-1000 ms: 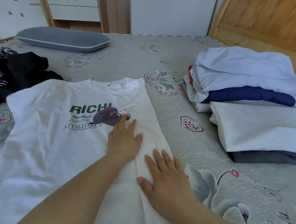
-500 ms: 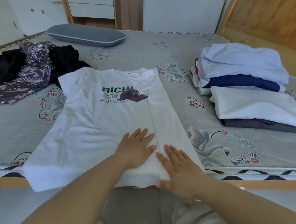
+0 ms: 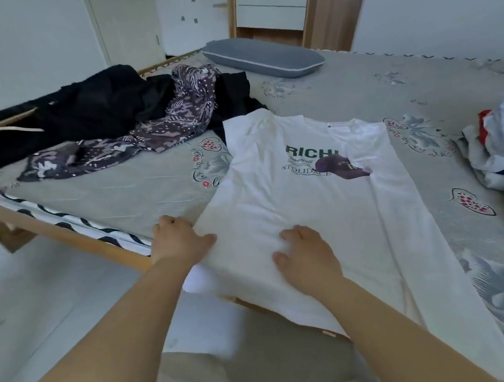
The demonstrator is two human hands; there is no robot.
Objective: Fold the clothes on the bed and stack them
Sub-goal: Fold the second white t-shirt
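Bed (image 3: 358,86): left hand (image 3: 176,240) grips white T-shirt (image 3: 308,203) edge.

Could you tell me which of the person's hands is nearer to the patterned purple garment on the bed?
The left. The left hand grips the white T-shirt's left edge, below the patterned purple garment; the right hand rests farther right on the shirt's lower part.

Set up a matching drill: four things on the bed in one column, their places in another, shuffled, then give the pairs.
1. white T-shirt
2. grey pillow
3. black clothes
4. patterned purple garment

A. far end of the bed
B. far left, heaped
C. under both hands, near edge
D. draped between the black heap and the T-shirt

Pairs: 1-C, 2-A, 3-B, 4-D
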